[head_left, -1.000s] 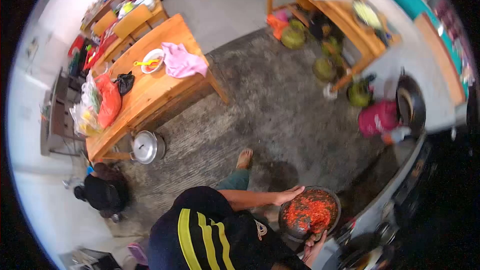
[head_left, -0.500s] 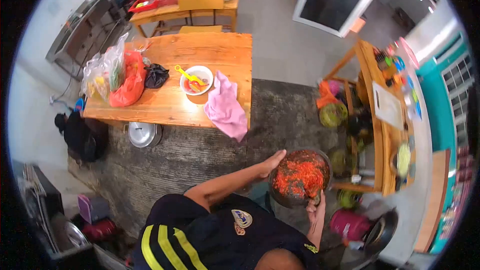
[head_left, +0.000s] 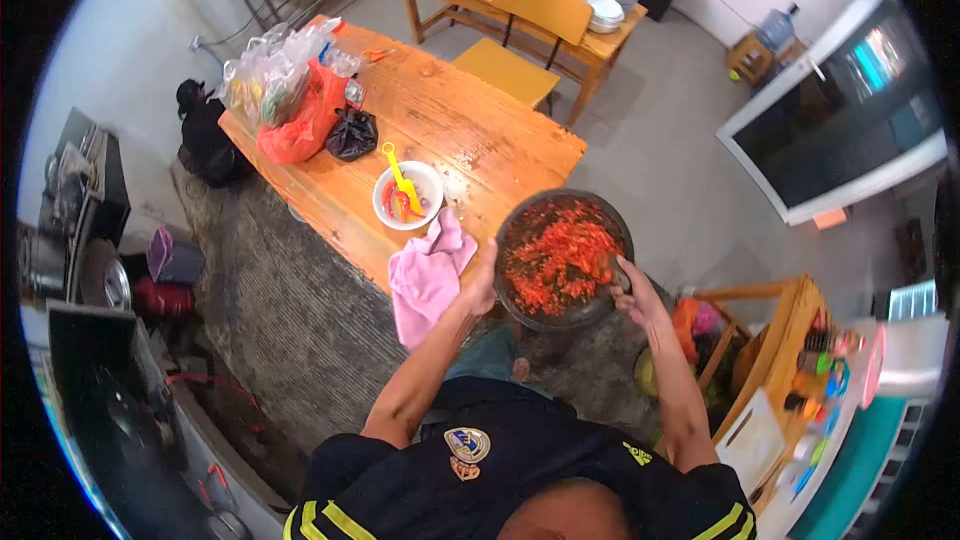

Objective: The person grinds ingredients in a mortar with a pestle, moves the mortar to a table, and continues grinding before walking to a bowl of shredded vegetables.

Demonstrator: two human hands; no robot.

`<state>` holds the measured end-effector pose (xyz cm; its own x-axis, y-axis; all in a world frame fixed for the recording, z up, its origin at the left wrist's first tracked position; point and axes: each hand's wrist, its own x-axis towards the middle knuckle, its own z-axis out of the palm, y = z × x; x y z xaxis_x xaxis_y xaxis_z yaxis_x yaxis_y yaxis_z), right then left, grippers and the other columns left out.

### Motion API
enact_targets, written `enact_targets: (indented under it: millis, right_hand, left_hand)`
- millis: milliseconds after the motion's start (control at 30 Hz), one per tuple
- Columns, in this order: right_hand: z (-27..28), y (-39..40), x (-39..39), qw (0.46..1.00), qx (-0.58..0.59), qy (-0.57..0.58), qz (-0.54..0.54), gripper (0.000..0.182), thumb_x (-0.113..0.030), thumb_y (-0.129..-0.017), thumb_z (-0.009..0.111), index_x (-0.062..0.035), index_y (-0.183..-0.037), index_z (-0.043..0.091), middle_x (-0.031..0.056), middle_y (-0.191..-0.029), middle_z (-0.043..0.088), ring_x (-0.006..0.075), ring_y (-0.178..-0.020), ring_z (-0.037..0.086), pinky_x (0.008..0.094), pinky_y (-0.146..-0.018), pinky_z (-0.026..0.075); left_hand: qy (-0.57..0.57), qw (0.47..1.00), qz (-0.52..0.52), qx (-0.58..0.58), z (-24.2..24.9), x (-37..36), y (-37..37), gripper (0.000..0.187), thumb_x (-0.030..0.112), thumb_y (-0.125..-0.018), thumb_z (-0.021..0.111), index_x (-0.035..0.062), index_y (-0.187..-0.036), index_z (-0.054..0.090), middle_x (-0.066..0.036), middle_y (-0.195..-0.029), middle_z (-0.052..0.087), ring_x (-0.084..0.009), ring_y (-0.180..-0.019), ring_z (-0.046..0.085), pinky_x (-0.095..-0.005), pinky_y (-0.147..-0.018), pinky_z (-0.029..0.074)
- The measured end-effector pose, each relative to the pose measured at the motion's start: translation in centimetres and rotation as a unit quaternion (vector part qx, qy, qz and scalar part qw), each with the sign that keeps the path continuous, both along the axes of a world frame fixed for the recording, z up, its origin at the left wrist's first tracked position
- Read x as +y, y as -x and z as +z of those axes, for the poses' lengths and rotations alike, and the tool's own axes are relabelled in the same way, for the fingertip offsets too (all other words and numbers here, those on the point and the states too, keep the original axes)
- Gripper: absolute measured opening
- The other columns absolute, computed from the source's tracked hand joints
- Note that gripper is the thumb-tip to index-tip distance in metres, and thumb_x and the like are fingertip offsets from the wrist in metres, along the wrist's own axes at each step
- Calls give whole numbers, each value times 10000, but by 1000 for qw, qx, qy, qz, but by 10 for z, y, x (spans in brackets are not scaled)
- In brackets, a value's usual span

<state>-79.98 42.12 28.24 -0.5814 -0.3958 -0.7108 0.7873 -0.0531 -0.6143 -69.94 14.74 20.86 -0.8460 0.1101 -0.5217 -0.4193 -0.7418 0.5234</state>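
A round dark stone mortar (head_left: 520,312) full of crushed red chili paste (head_left: 560,255) is held up in front of my body, beside the wooden table's corner. My left hand (head_left: 482,285) grips its left rim. On the right side, my right hand (head_left: 637,295) is closed around a dark stone pestle (head_left: 618,275) that rests in the paste against the rim. Left of the mortar, a pink cloth (head_left: 425,280) hangs over the table edge, near my left forearm. Behind it stands a white bowl (head_left: 432,202) with a yellow spoon (head_left: 402,178) and red pieces in liquid.
The wooden table (head_left: 480,140) bears plastic bags (head_left: 300,120) and a black bag (head_left: 352,134). A yellow chair (head_left: 505,70) stands behind it. A shelf table with a cutting board (head_left: 752,440) is at right, a stove (head_left: 110,390) at left.
The view has turned and shifted towards the table. The mortar, held in both hands, is now by the table's near corner, where before it was over the floor farther away.
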Motion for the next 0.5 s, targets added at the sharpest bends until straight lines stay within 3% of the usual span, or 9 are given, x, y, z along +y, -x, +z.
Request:
enact_targets:
  millis: [100, 133, 233, 267, 367, 500]
  right_hand:
    - [-9, 108, -39, 986, -15, 29, 163, 884, -316, -829, 604, -134, -1378, -64, 26, -685, 429, 64, -503, 417, 203, -368, 248]
    - [-10, 132, -50, 976, -19, 32, 215, 886, -312, -827, 606, -136, -1373, -70, 17, -662, 413, 61, -501, 412, 203, -372, 241]
    - [1, 187, -102, 980, 15, -50, 193, 642, -317, -840, 588, -137, -1302, 180, 9, -666, 412, 54, -485, 401, 191, -359, 219]
    - [-3, 208, -116, 977, 23, -56, 205, 364, -324, -848, 573, -128, -1082, 376, 5, -676, 423, 50, -474, 396, 175, -334, 190]
    - [-35, 272, -149, 959, -5, 5, 284, 264, -341, -847, 570, -134, -886, 411, 7, -660, 433, 34, -445, 375, 157, -316, 175]
    - [-44, 310, -189, 933, -56, -22, 355, 247, -362, -851, 557, -154, -866, 424, 5, -568, 453, 21, -336, 272, 158, -303, 190]
  left_hand:
    - [3, 994, 107, -25, -6, -13, 42, 712, 607, -871, 257, 65, -1326, 331, -101, -1343, 382, -244, -1198, 405, -415, -984, 345]
    - [-9, 994, 109, 28, -15, -20, 53, 687, 584, -883, 255, 64, -1327, 325, -104, -1333, 392, -233, -1186, 421, -395, -965, 373]
    - [-28, 981, 193, 9, -27, -33, 100, 687, 586, -885, 236, 70, -1332, 319, -101, -1331, 396, -242, -1178, 428, -402, -947, 389]
    - [13, 981, 191, 6, -24, -37, 110, 692, 592, -884, 215, 78, -1338, 312, -95, -1339, 387, -250, -1181, 424, -402, -939, 398]
    - [15, 971, 230, -56, -23, -49, 143, 705, 604, -878, 200, 85, -1345, 303, -92, -1354, 367, -254, -1206, 396, -432, -960, 370]
    - [22, 949, 310, -57, -28, -54, 159, 724, 616, -871, 194, 82, -1348, 296, -98, -1367, 346, -268, -1234, 356, -481, -995, 305]
